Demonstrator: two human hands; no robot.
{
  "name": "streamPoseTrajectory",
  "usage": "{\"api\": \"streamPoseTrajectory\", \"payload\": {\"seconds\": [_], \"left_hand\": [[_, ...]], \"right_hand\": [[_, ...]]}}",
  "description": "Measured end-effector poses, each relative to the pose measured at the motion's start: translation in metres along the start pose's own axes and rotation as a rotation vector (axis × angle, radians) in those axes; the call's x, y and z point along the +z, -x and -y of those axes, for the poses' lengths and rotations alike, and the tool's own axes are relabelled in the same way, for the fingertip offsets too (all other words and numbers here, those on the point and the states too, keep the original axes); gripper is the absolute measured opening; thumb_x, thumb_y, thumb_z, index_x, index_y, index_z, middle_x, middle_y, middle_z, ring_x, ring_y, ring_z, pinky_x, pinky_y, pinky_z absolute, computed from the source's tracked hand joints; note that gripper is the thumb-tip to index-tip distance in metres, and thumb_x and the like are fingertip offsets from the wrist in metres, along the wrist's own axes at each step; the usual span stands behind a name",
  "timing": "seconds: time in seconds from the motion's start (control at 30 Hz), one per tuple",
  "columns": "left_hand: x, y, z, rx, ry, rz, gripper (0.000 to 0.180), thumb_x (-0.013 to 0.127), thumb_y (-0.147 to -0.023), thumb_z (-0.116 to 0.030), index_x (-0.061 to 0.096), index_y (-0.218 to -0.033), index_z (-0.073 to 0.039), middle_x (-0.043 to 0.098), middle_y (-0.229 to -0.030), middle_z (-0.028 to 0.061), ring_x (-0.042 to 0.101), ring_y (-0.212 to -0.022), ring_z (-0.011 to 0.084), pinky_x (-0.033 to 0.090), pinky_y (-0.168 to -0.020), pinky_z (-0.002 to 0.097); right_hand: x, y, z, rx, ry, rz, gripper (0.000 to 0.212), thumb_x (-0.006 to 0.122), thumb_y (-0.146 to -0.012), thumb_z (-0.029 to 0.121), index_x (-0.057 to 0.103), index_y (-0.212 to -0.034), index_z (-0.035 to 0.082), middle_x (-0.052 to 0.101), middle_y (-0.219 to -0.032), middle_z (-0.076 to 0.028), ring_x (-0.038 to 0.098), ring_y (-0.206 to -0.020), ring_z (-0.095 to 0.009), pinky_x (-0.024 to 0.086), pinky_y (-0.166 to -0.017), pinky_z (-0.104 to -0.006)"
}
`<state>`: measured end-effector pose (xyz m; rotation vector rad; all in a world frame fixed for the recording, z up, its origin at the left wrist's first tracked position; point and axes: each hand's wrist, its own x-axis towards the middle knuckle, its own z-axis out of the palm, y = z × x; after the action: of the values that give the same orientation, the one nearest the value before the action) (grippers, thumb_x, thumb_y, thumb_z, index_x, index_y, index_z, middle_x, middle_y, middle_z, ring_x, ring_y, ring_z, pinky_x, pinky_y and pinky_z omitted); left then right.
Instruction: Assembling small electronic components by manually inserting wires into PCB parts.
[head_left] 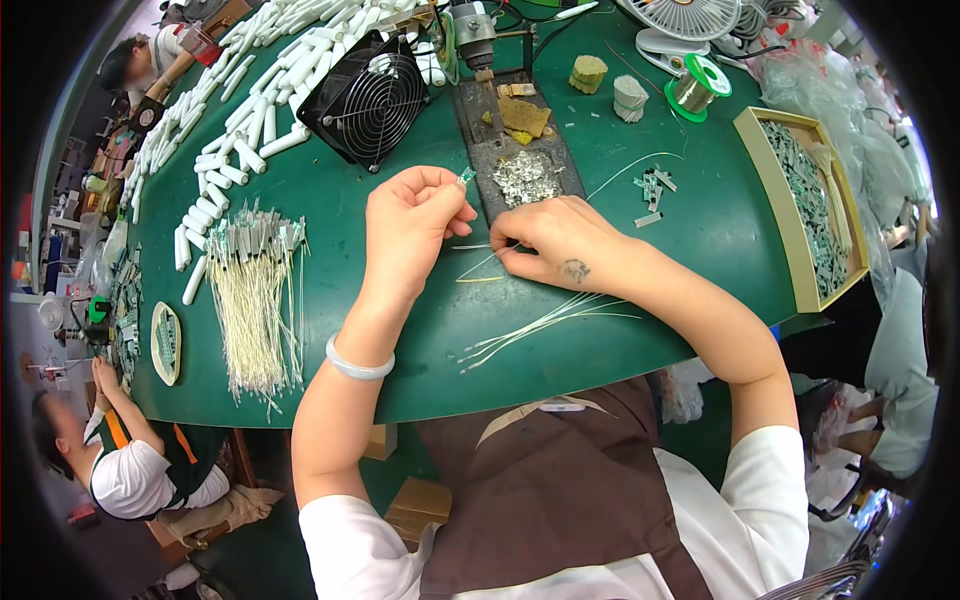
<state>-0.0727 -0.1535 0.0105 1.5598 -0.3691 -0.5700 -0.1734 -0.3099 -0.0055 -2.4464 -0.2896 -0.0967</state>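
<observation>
My left hand is closed in a pinch on a small green circuit board, raised just left of the soldering stand. Beside it, low over the table, my right hand pinches a thin pale wire, whose end sticks out to the left of the fingertips. A few loose wires lie on the green tabletop below my right wrist. Shiny solder scraps sit on the dark base beyond my hands. A small cluster of boards lies to the right.
Wired boards are bundled at left. White tubes pile up behind a black fan. A soldering head hangs over the base. Solder wire spool and a box of boards stand at right. Another person sits far left.
</observation>
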Motion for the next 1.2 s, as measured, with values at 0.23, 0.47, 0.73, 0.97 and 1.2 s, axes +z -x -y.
{"api": "streamPoseTrajectory", "payload": {"seconds": [0.23, 0.47, 0.73, 0.97, 1.2], "left_hand": [[-0.004, -0.002, 0.003, -0.003, -0.052, 0.094, 0.010, 0.060, -0.083, -0.006, 0.060, -0.087, 0.003, 0.066, -0.071, 0.0075, 0.061, -0.061, 0.0101, 0.047, -0.057, 0.0210], [-0.008, 0.003, 0.007, -0.051, -0.164, 0.255, 0.012, 0.060, -0.086, -0.006, 0.060, -0.090, 0.005, 0.068, -0.076, 0.0082, 0.065, -0.071, 0.0110, 0.051, -0.065, 0.0221], [-0.001, 0.010, 0.001, -0.132, -0.115, 0.358, 0.012, 0.061, -0.086, -0.005, 0.060, -0.092, 0.006, 0.068, -0.079, 0.0098, 0.065, -0.073, 0.0116, 0.052, -0.066, 0.0222], [0.003, 0.010, 0.004, -0.135, -0.075, 0.343, 0.011, 0.062, -0.086, -0.005, 0.060, -0.091, 0.005, 0.068, -0.078, 0.0093, 0.065, -0.072, 0.0113, 0.052, -0.065, 0.0221], [0.006, 0.012, 0.003, -0.090, -0.067, 0.268, 0.011, 0.063, -0.085, -0.005, 0.060, -0.089, 0.005, 0.068, -0.075, 0.0097, 0.065, -0.068, 0.0115, 0.052, -0.064, 0.0226]], "right_hand": [[0.001, 0.002, -0.004, -0.037, 0.085, 0.068, 0.008, 0.060, -0.077, 0.013, 0.057, -0.079, 0.006, 0.064, -0.074, -0.010, 0.063, -0.069, -0.032, 0.049, -0.061, -0.0426], [-0.017, 0.008, -0.005, -0.104, 0.142, -0.141, 0.008, 0.061, -0.078, 0.012, 0.057, -0.083, 0.009, 0.062, -0.072, -0.008, 0.061, -0.064, -0.028, 0.047, -0.055, -0.0383], [-0.020, 0.009, -0.009, -0.152, 0.117, -0.250, 0.009, 0.062, -0.079, 0.013, 0.057, -0.084, 0.008, 0.062, -0.072, -0.007, 0.061, -0.063, -0.026, 0.047, -0.055, -0.0369], [-0.018, 0.009, -0.012, -0.171, 0.092, -0.280, 0.010, 0.064, -0.080, 0.012, 0.058, -0.087, 0.008, 0.059, -0.068, -0.007, 0.057, -0.056, -0.022, 0.044, -0.052, -0.0342], [-0.033, 0.009, -0.003, 0.230, -0.280, -0.176, 0.015, 0.062, -0.084, 0.017, 0.063, -0.089, 0.003, 0.049, -0.056, -0.005, 0.044, -0.050, -0.013, 0.038, -0.051, -0.0278]]}}
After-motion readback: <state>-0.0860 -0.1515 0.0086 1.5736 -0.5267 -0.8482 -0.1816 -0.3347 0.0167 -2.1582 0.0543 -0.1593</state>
